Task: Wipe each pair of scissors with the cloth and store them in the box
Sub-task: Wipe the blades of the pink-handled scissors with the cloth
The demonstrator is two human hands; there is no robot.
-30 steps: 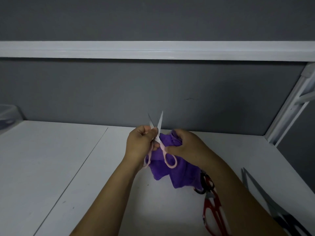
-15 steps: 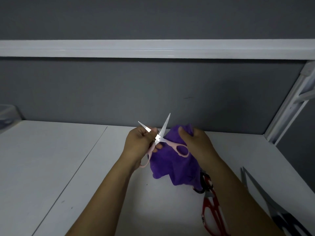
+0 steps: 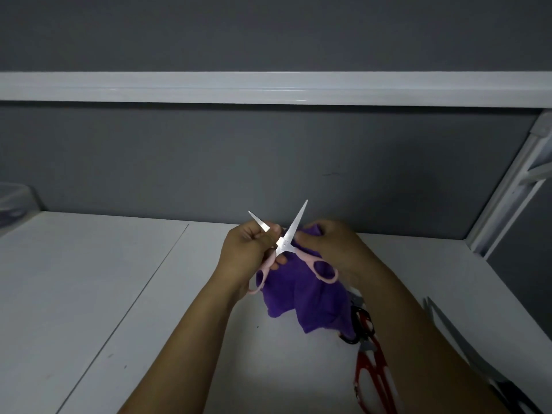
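Observation:
Pink-handled scissors (image 3: 287, 244) are held above the white desk with their blades spread wide apart, tips pointing up. My left hand (image 3: 249, 253) grips one pink handle and blade. My right hand (image 3: 330, 251) holds the purple cloth (image 3: 307, 300), which hangs down behind the scissors, and its thumb touches the other blade near the pivot. The second pink handle loop juts out over the cloth. A clear plastic box (image 3: 13, 201) shows partly at the far left edge.
Red-and-black scissors (image 3: 369, 363) lie on the desk (image 3: 89, 294) under my right forearm. A larger pair with long grey blades and black handles (image 3: 466, 357) lies at the right edge. A grey wall and a white shelf rail (image 3: 268, 86) stand behind.
The scissor blades have opened from nearly together to wide apart. My right hand moved up the cloth toward the right-hand blade.

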